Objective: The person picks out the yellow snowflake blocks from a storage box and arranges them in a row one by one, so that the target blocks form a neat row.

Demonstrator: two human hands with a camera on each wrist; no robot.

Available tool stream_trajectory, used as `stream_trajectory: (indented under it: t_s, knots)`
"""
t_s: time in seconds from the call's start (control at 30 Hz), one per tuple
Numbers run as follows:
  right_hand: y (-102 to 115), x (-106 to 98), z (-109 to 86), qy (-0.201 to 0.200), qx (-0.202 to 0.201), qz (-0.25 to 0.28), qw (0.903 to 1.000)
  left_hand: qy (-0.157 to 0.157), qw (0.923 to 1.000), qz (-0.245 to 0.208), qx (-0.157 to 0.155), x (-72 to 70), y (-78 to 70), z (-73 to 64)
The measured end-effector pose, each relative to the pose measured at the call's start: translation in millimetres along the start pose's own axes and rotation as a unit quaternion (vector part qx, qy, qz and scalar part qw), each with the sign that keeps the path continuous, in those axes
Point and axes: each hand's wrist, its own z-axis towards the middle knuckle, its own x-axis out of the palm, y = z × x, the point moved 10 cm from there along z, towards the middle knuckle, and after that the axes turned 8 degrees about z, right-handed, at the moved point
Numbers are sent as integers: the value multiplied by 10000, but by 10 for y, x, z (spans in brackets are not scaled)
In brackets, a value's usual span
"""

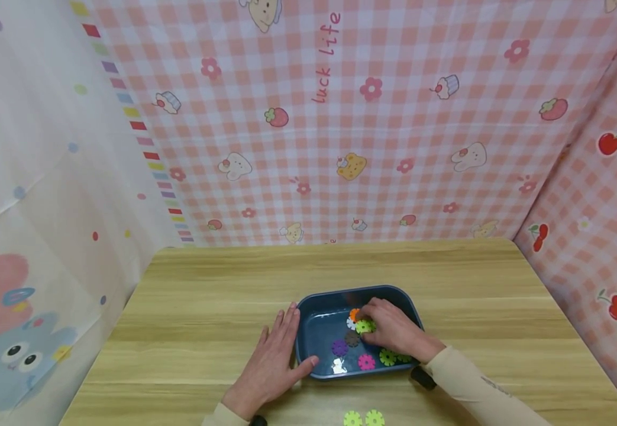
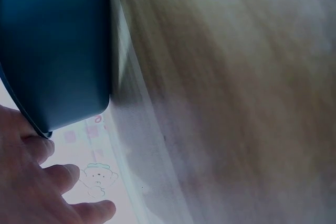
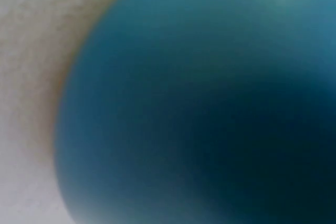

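Observation:
A dark blue rectangular tray [image 1: 316, 331] stands on the table with several notched plastic discs inside. My left hand [image 1: 272, 361] lies against its left side, fingers extended and thumb at the near rim. In the left wrist view, the fingers of that hand [image 2: 37, 177] are by the rim of the tray [image 2: 58, 51]. My right hand [image 1: 396, 331] reaches into the tray from the right, thumb and fingers bent around a yellow-green notched disc [image 1: 364, 326]. Orange [image 1: 354, 314] and white [image 1: 351, 323] discs lie beside those fingertips. The right wrist view shows only blurred blue tray wall [image 3: 157, 103].
Also in the tray are a grey disc [image 1: 352, 338], a purple disc [image 1: 339, 347], a pink disc [image 1: 366, 362] and a green disc [image 1: 387, 357]. Two yellow-green discs, left [image 1: 353, 419] and right [image 1: 374, 418], lie on the table [image 1: 207, 307] at the near edge of view.

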Motion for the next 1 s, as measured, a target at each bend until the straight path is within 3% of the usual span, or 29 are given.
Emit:
stream_trajectory:
  t_s: [0.6,0.8,1.0]
  knots:
    - [156,-333,-222,-401,-448,648,9961,-94,9999,-13,52,-27,7,5]
    - [164,-402,-308,-449,-323,627,9965,-73,10000,28,43,-17,11,1]
    - [226,-463,-416,-570,-486,489,9960,-65,10000,40,55,-21,-2,-6]
